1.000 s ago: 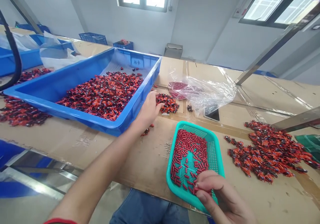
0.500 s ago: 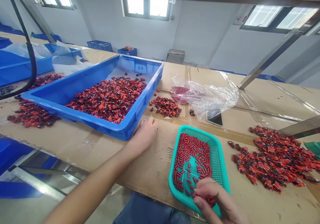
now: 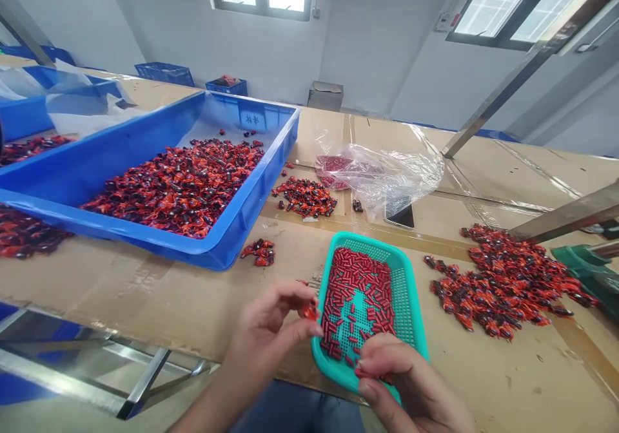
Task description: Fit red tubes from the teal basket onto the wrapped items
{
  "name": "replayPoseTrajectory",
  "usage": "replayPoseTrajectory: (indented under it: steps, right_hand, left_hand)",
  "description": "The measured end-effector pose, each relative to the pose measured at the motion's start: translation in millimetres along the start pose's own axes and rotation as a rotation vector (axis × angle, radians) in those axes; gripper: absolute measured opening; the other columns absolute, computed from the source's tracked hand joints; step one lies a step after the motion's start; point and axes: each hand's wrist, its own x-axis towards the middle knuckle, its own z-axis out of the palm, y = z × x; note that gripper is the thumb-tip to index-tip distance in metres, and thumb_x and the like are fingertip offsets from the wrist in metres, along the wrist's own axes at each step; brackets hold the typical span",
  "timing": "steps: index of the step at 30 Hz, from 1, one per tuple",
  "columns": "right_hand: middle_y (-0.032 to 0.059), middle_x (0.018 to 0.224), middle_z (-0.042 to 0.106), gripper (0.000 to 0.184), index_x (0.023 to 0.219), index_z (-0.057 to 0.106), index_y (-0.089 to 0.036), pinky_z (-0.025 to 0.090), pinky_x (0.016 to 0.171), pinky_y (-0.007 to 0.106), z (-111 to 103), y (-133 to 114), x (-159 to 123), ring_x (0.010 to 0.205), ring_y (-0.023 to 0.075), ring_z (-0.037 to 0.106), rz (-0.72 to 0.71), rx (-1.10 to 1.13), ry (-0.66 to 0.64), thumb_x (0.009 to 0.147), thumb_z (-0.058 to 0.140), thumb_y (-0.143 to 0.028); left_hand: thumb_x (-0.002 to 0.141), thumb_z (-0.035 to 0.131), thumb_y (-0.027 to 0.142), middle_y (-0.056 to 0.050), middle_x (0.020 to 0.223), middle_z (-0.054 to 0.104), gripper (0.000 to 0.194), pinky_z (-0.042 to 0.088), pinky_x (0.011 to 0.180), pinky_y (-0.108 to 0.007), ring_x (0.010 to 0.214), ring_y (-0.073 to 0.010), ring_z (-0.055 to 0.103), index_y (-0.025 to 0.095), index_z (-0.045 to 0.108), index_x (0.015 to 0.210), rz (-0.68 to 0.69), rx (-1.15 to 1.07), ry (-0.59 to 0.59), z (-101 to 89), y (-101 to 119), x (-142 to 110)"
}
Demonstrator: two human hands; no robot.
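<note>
My left hand (image 3: pixel 273 330) pinches a small red-and-black part (image 3: pixel 310 309) between thumb and fingertips, just left of the green basket (image 3: pixel 416 304). Over the basket's near right corner, my right hand (image 3: pixel 411 381) has thumb and forefinger closed on a small red piece, mostly covered by the fingers, which looks like one of the short red cylinders (image 3: pixel 360 269). Those cylinders lie loose in the basket, with its mesh floor showing near the middle. A little cluster of red-and-black parts (image 3: pixel 261 251) rests on the cardboard beyond my left hand.
A large blue tray (image 3: pixel 275 162) heaped with red-and-black parts stands at left. Another small heap (image 3: pixel 307 198) lies behind the basket, near a clear plastic bag (image 3: pixel 401 172) and a phone (image 3: pixel 401 215). At right, a bigger pile (image 3: pixel 503 285) sits by a metal post (image 3: pixel 575 211).
My left hand has come from beside the blue tray back toward the basket, now with a red-and-black part; a small cluster shows where it was. My right hand stays over the basket. The view has shifted.
</note>
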Motion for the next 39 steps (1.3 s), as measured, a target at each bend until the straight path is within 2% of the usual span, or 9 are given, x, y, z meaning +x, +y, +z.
replayPoseTrajectory:
  steps: [6, 9, 13, 16, 23, 28, 30, 35, 39]
  right_hand:
    - [0.0007, 0.088, 0.076, 0.013, 0.105, 0.070, -0.029, 0.061, 0.074, 0.023, 2.1, -12.8, 5.1, 0.080, 0.0150, 0.071, -0.064, 0.058, -0.054, 0.095, 0.077, -0.024]
    - [0.0023, 0.088, 0.075, 0.012, 0.106, 0.070, -0.028, 0.061, 0.074, 0.025, 4.2, -12.8, 4.9, 0.080, 0.0159, 0.070, -0.068, 0.063, -0.049, 0.096, 0.075, -0.025]
    - [0.0022, 0.087, 0.074, 0.010, 0.106, 0.069, -0.028, 0.060, 0.072, 0.026, 7.1, -8.1, 0.1, 0.079, 0.0162, 0.070, -0.045, 0.098, -0.045, 0.097, 0.074, -0.028]
    - [0.0025, 0.086, 0.074, 0.008, 0.105, 0.069, -0.027, 0.060, 0.072, 0.026, 8.9, -7.3, -1.1, 0.079, 0.0161, 0.070, -0.043, 0.111, -0.040, 0.098, 0.073, -0.028]
    - [0.0031, 0.081, 0.074, 0.004, 0.100, 0.072, -0.024, 0.060, 0.067, 0.025, 11.6, -11.8, 5.2, 0.072, 0.0155, 0.070, -0.088, 0.117, 0.001, 0.098, 0.073, -0.027]
    - [0.0035, 0.080, 0.074, 0.007, 0.100, 0.073, -0.025, 0.061, 0.067, 0.028, 6.2, -13.0, 2.4, 0.072, 0.0167, 0.070, -0.068, 0.140, 0.019, 0.099, 0.071, -0.032]
    - [0.0032, 0.079, 0.073, 0.009, 0.098, 0.073, -0.026, 0.061, 0.067, 0.029, 2.8, -14.8, 0.5, 0.072, 0.0172, 0.070, -0.045, 0.126, 0.042, 0.099, 0.072, -0.035]
    - [0.0019, 0.077, 0.068, 0.014, 0.093, 0.072, -0.025, 0.059, 0.063, 0.028, -1.7, -20.1, -3.9, 0.069, 0.0165, 0.067, -0.069, 0.018, 0.014, 0.095, 0.075, -0.039]
    - [0.0014, 0.075, 0.068, 0.014, 0.092, 0.070, -0.024, 0.055, 0.059, 0.027, -2.3, -24.7, -4.5, 0.067, 0.0163, 0.068, -0.129, -0.051, -0.070, 0.095, 0.076, -0.037]
  left_hand:
    - [0.083, 0.087, 0.013, 0.003, 0.096, 0.079, 0.023, 0.062, 0.084, -0.021, 0.090, -0.0146, 0.077, 0.030, 0.077, 0.095, -0.136, -0.431, 0.028, 12.4, 16.9, -22.6]
    - [0.082, 0.090, 0.023, 0.001, 0.092, 0.080, 0.021, 0.060, 0.080, -0.018, 0.089, -0.0132, 0.075, 0.031, 0.080, 0.099, -0.294, -0.631, 0.040, 16.3, 21.3, -27.6]
    - [0.081, 0.090, 0.039, -0.002, 0.093, 0.075, 0.021, 0.056, 0.074, -0.022, 0.080, -0.0133, 0.069, 0.023, 0.077, 0.087, -0.624, -0.908, 0.033, 20.8, 26.9, -32.5]
    - [0.078, 0.092, 0.040, -0.002, 0.095, 0.071, 0.029, 0.053, 0.072, -0.024, 0.075, -0.0129, 0.065, 0.021, 0.071, 0.081, -0.727, -1.000, -0.009, 23.2, 28.2, -36.2]
    - [0.083, 0.089, 0.037, -0.003, 0.095, 0.065, 0.020, 0.051, 0.082, -0.023, 0.091, -0.0154, 0.062, 0.023, 0.080, 0.094, -0.662, -0.847, -0.184, 21.5, 24.1, -44.6]
    - [0.090, 0.082, 0.024, -0.004, 0.107, 0.072, 0.009, 0.053, 0.088, -0.027, 0.100, -0.0175, 0.068, 0.023, 0.074, 0.095, -0.644, -0.781, -0.297, 18.9, 22.6, -49.8]
    - [0.089, 0.082, 0.017, -0.003, 0.103, 0.075, 0.013, 0.055, 0.089, -0.027, 0.099, -0.0170, 0.071, 0.024, 0.072, 0.091, -0.599, -0.766, -0.255, 20.3, 20.3, -51.8]
    - [0.073, 0.091, 0.002, 0.005, 0.087, 0.075, 0.039, 0.057, 0.076, -0.021, 0.083, -0.0125, 0.070, 0.027, 0.065, 0.088, -0.319, -0.681, -0.043, 28.9, 13.6, -56.4]
    - [0.087, 0.083, 0.011, 0.004, 0.086, 0.075, 0.030, 0.055, 0.070, -0.024, 0.077, -0.0133, 0.069, 0.030, 0.061, 0.096, -0.138, -0.496, 0.043, 33.1, 18.4, -56.1]
